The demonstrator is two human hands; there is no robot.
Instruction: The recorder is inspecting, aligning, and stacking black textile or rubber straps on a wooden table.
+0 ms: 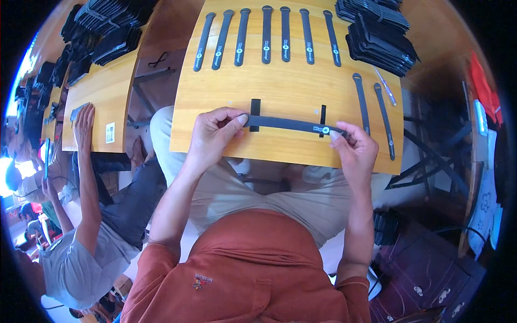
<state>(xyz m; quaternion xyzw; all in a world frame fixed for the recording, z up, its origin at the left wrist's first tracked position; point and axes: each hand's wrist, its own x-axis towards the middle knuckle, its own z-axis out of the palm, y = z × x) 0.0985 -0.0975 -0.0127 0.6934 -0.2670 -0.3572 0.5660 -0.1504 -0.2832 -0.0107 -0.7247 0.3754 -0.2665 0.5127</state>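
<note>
Across the front of the person stands a light wooden bench (215, 97), carrying the work in hand. To its left, apart from it, a second bench (102, 81) is attended by a co-worker in a grey shirt (81, 269). Stacks of dark flat pieces (379, 48) occupy the far right corner of the nearer bench. The left hand (212, 134) and the right hand (355, 151) are over its near part; each grip pinches one end of a single dark strap (288, 124) between thumb and fingers. This strap runs side to side near the front edge, almost straight, its pale print toward the right end; whether it touches the surface cannot be determined. Along the far side, seven similar straps (266, 35) lie lengthwise, spaced apart in a row. Two further straps (362, 102) lie right of the right hand. A slim pen-like tool (385, 87) lies near the stacks. Two short black strips (256, 106) are partly covered by the held strap.
</note>
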